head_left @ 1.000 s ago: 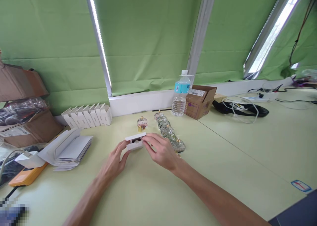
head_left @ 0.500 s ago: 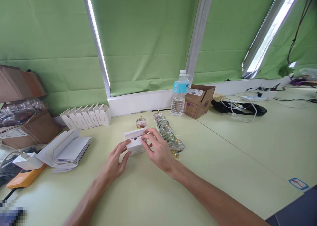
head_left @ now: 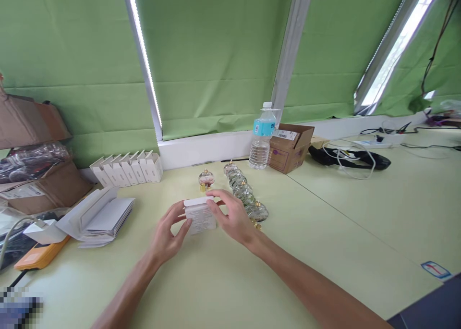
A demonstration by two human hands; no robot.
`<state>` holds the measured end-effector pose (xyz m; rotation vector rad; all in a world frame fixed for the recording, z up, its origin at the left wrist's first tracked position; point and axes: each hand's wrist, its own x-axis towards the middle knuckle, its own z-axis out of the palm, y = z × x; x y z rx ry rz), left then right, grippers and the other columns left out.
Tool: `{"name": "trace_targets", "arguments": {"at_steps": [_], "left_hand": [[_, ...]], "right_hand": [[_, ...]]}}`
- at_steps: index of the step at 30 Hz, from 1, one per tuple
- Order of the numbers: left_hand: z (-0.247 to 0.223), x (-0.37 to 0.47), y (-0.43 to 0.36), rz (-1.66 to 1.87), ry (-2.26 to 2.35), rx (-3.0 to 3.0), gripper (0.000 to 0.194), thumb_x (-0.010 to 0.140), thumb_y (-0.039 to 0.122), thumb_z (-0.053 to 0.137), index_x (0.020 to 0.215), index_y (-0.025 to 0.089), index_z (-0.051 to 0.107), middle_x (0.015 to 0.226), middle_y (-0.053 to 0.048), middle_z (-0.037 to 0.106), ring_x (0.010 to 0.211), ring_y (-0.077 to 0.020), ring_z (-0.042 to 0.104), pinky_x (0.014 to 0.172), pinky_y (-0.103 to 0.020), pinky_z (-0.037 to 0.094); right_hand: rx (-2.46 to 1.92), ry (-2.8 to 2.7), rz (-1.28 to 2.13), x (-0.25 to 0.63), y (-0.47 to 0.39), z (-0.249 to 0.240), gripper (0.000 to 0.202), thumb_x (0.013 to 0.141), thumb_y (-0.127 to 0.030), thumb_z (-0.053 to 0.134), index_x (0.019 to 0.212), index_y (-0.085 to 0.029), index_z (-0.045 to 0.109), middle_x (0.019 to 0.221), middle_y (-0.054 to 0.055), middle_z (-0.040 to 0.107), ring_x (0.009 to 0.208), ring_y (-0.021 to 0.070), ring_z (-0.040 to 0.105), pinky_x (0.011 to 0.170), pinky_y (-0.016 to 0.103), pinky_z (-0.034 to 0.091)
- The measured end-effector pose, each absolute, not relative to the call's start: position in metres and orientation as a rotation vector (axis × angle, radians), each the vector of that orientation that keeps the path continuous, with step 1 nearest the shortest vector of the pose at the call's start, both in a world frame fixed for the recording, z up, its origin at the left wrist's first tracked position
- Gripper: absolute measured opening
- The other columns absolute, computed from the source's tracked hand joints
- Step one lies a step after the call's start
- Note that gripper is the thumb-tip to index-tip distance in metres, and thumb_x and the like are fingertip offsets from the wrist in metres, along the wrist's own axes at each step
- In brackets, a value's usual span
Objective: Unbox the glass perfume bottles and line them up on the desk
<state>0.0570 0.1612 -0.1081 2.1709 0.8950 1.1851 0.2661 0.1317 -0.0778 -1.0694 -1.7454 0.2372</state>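
A small white carton [head_left: 200,218] with fine print on its near side is held between both hands over the table. My left hand [head_left: 169,233] grips its left side, thumb on the printed face and fingers behind. The fingers of my right hand [head_left: 230,218] pinch the upper right edge by the narrow white top flap, which lies nearly level. Just beyond the carton stands a round glass bottle [head_left: 206,177] with a gold top and a gold piece before it. Beside my right hand runs a row of similar clear glass bottles [head_left: 244,193], partly covered by that hand.
Several white cartons [head_left: 126,169] stand in a row at the back left. Flat white cartons [head_left: 108,218] lie stacked nearer. A water bottle [head_left: 261,139] and a brown cardboard box [head_left: 290,149] stand at the back. Brown boxes [head_left: 46,185] and an orange device [head_left: 41,256] fill the left side.
The carton's top flap has folded down from raised to nearly level. The carton has tipped so its printed face shows more. Both hands remain on it.
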Motion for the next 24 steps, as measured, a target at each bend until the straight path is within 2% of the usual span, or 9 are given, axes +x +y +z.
{"name": "trace_targets", "arguments": {"at_steps": [3, 7, 10, 15, 18, 24], "left_hand": [[-0.109, 0.061, 0.159, 1.271, 0.888, 2.199, 0.033, 0.092, 0.028, 0.053, 0.126, 0.027, 0.053, 0.131, -0.007, 0.056, 0.117, -0.0220, 0.058, 0.091, -0.037, 0.057], [-0.114, 0.063, 0.158, 1.450, 0.959, 2.086, 0.036, 0.090, 0.028, 0.058, 0.124, 0.024, 0.047, 0.120, -0.008, 0.063, 0.100, -0.0193, 0.067, 0.087, -0.038, 0.058], [-0.116, 0.062, 0.159, 1.489, 1.041, 2.079, 0.037, 0.090, 0.029, 0.058, 0.126, 0.024, 0.047, 0.120, -0.008, 0.064, 0.095, -0.0189, 0.069, 0.086, -0.037, 0.058], [-0.109, 0.062, 0.158, 1.463, 1.022, 2.215, 0.029, 0.094, 0.026, 0.050, 0.121, 0.027, 0.059, 0.125, -0.004, 0.063, 0.109, -0.0198, 0.063, 0.087, -0.033, 0.056], [-0.104, 0.064, 0.156, 1.492, 1.022, 2.210, 0.026, 0.094, 0.026, 0.051, 0.116, 0.027, 0.064, 0.125, -0.004, 0.063, 0.115, -0.0208, 0.059, 0.087, -0.032, 0.055], [-0.099, 0.068, 0.150, 1.489, 1.106, 2.066, 0.024, 0.092, 0.030, 0.054, 0.112, 0.027, 0.067, 0.119, -0.003, 0.066, 0.113, -0.0200, 0.060, 0.084, -0.030, 0.056]], "right_hand": [[-1.039, -1.755, 0.192, 0.266, 0.134, -0.079, 0.021, 0.096, -0.029, 0.049, 0.114, -0.024, 0.059, 0.110, 0.006, 0.065, 0.102, 0.0204, 0.062, 0.078, 0.033, 0.058], [-1.011, -1.772, 0.143, 0.265, 0.134, -0.079, 0.020, 0.096, -0.026, 0.050, 0.112, -0.024, 0.060, 0.108, 0.006, 0.066, 0.103, 0.0213, 0.061, 0.077, 0.033, 0.058], [-1.005, -1.792, 0.102, 0.266, 0.135, -0.079, 0.017, 0.095, -0.025, 0.051, 0.109, -0.024, 0.062, 0.107, 0.006, 0.066, 0.105, 0.0212, 0.060, 0.081, 0.035, 0.056], [-1.000, -1.802, 0.040, 0.267, 0.136, -0.081, 0.016, 0.093, -0.022, 0.055, 0.107, -0.023, 0.064, 0.109, 0.005, 0.066, 0.105, 0.0196, 0.060, 0.092, 0.035, 0.051], [-0.996, -1.813, 0.034, 0.268, 0.136, -0.082, 0.017, 0.092, -0.021, 0.056, 0.107, -0.022, 0.065, 0.110, 0.006, 0.066, 0.103, 0.0190, 0.061, 0.091, 0.034, 0.051], [-1.003, -1.814, 0.014, 0.268, 0.136, -0.083, 0.016, 0.092, -0.021, 0.056, 0.105, -0.021, 0.066, 0.109, 0.006, 0.066, 0.100, 0.0184, 0.063, 0.086, 0.033, 0.053]]}}
